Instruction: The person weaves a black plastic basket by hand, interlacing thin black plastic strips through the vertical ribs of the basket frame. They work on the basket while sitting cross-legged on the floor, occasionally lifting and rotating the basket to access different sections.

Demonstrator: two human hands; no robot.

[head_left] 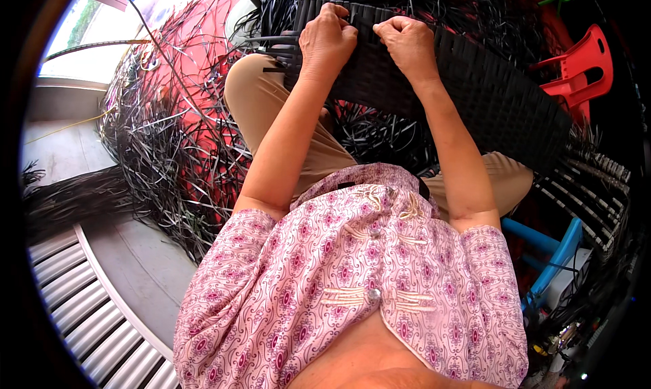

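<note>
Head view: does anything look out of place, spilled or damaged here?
Loose black strips lie tangled across the red surface at the left, so that area looks messy. Strip ends jut unevenly from the woven black panel near the left hand. No clear break shows.

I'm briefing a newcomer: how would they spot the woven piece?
Start at the tan trousers. Beyond them, under the left hand and right hand, lies a broad black panel, slanting toward the red chair on the right. Its tight, flat weave sets it apart from the loose, tangled black strips around it.
</note>
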